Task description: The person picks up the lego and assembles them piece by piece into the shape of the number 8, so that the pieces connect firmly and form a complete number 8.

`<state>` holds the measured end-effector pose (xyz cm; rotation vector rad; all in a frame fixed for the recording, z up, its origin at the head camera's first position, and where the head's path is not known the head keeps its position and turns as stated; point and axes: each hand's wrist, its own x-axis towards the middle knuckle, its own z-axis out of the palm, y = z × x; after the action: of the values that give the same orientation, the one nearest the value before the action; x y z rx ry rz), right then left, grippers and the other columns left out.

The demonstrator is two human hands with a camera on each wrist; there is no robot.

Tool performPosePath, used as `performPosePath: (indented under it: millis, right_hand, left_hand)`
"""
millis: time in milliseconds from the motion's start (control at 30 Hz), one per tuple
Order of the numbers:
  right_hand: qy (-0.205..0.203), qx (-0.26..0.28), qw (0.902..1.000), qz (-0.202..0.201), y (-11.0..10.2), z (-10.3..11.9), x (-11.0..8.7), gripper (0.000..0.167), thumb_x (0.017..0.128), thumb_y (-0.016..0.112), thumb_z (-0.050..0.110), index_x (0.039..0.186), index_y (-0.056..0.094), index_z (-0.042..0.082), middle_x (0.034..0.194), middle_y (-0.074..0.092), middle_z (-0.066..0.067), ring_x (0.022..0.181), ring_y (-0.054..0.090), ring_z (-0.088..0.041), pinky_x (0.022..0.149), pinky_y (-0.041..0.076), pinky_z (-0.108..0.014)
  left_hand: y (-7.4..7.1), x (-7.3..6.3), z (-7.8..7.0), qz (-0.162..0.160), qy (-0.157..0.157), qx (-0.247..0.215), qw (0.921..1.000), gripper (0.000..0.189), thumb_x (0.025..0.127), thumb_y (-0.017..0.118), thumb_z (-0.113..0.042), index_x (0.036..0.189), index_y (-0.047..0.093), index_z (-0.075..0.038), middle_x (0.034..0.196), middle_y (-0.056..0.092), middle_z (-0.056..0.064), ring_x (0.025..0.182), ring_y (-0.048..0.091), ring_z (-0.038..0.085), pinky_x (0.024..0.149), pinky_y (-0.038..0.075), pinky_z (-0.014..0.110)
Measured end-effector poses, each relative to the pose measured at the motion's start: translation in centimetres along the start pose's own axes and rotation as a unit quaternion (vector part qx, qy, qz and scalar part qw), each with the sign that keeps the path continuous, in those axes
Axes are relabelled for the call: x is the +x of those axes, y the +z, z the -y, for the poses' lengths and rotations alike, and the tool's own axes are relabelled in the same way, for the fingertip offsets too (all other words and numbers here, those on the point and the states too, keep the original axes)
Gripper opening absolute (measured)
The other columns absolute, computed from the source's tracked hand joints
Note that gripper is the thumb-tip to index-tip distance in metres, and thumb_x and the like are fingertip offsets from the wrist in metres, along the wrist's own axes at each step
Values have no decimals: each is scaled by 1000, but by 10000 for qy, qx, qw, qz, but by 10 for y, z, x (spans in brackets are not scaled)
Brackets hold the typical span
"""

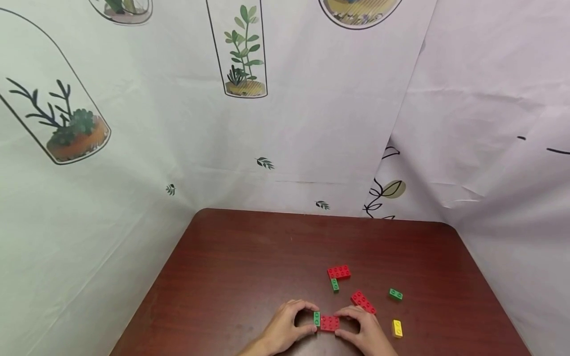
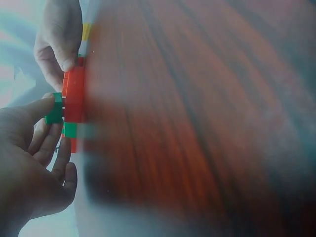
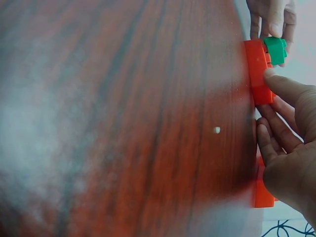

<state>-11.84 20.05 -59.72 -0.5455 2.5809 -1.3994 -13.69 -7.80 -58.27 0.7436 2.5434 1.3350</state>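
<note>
Surface [image 1: 249,257] carrying everything! My right grip [image 1: 367,329] pinching red brick [image 1: 330,324], my left grip [image 1: 282,324] pinching green brick [image 1: 316,319] at red's left end; slight gap showing, so joining looking unfinished. Beyond, far red brick [image 1: 339,272] and far green brick [image 1: 335,285] already lying together, perhaps joined. Lying loose, apparently unused: third red brick [image 1: 361,300], third green brick [image 1: 396,294], yellow brick [image 1: 398,329].

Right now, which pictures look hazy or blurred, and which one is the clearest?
Head view: clearest, the green brick held by the left hand fairly sharp; left wrist view: hazy, the table blurred, the upper left washed out; right wrist view: hazy too, pale glare at the lower left.
</note>
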Motion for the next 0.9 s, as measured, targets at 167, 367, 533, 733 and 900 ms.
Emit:
performPosePath:
  millis: [167, 367, 533, 733, 900]
  right_hand:
    - [35, 15, 10000, -18, 0, 1, 0, 32, 91, 86, 35, 119, 78, 23, 112, 73, 8, 103, 66, -8, 86, 55, -31]
    - [65, -29, 10000, -56, 1, 2, 0, 31, 91, 86, 36, 118, 78, 24, 111, 73, 10, 102, 65, -8, 86, 55, -31]
    - [52, -65, 9999, -88, 3, -1, 1, 31, 91, 85, 38, 118, 78, 24, 111, 72, 12, 103, 65, -7, 87, 55, -31]
    - [58, -39, 10000, -67, 4, -1, 1, 31, 92, 84, 38, 119, 78, 25, 113, 72, 12, 104, 65, -8, 88, 55, -31]
    - [112, -39, 9999, -61, 4, -1, 1, 30, 92, 85, 39, 118, 78, 27, 112, 72, 13, 104, 65, -8, 88, 54, -31]
  left_hand:
    - [2, 0, 0, -69, 65, -2, 10000, 29, 94, 84, -35, 121, 76, -27, 116, 70, -21, 114, 62, 6, 99, 50, 39]
    - [6, 0, 2, -210, 102, -52, 9997, 28, 94, 85, -31, 120, 77, -25, 111, 69, -22, 106, 63, 4, 93, 51, 35]
    - [9, 0, 1, -395, 71, -163, 9991, 27, 90, 87, -25, 116, 78, -25, 100, 68, -22, 94, 63, 0, 85, 53, 28]
    - [10, 1, 0, -386, -100, -280, 9988, 25, 89, 88, -25, 113, 79, -26, 96, 68, -22, 90, 63, -1, 82, 52, 27]
    - [10, 1, 0, -416, -132, -246, 9987, 25, 89, 88, -27, 113, 81, -27, 97, 69, -23, 90, 63, -2, 81, 52, 27]
